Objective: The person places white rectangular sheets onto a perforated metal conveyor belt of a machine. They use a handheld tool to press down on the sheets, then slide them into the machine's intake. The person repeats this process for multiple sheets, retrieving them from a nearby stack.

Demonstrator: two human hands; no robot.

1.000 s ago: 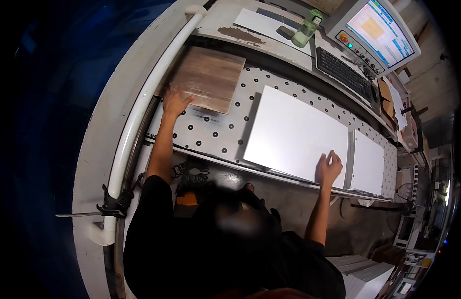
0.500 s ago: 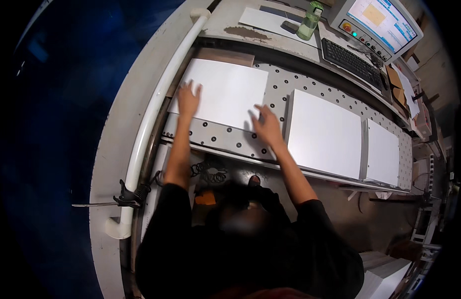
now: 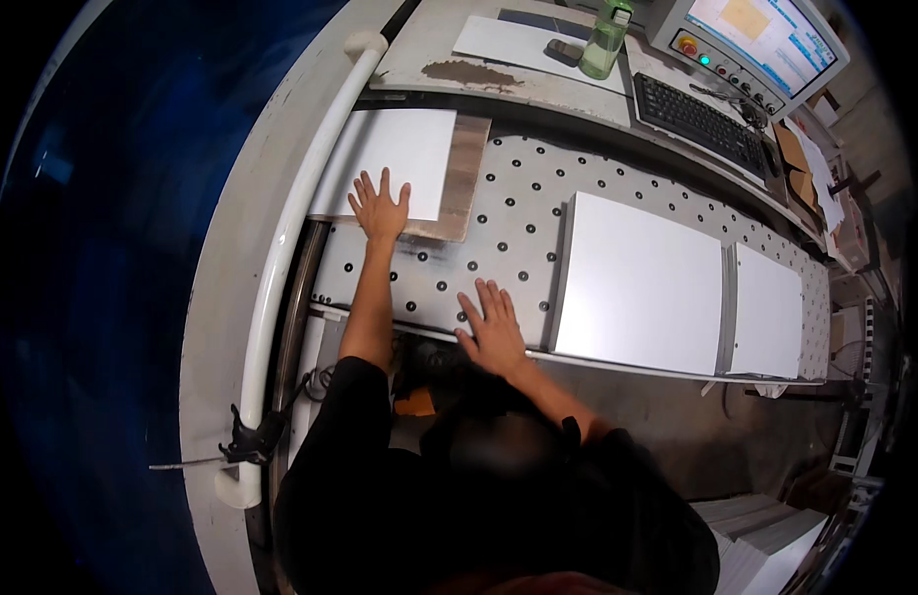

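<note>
My left hand (image 3: 382,208) lies flat with fingers spread on the lower right part of a white paper sheet or stack (image 3: 400,149); its thickness I cannot make out. The paper rests on a brown board (image 3: 467,169), which shows along its right side and front edge. The paper's left part runs under the white rail. My right hand (image 3: 494,322) is open, fingers apart, over the front edge of the grey table (image 3: 514,233) dotted with dark round studs. It holds nothing.
A thick white paper stack (image 3: 637,278) and a narrower one (image 3: 766,312) stand on the table's right. A white tubular rail (image 3: 281,248) borders the left. Behind are a keyboard (image 3: 697,124), a green bottle (image 3: 605,45) and a monitor with buttons (image 3: 756,40). More stacked sheets (image 3: 766,555) sit lower right.
The white paper has slid left, baring the brown board on its right, with my left hand now flat on it. My right hand has come off the paper's right edge and moved nearer to me.
</note>
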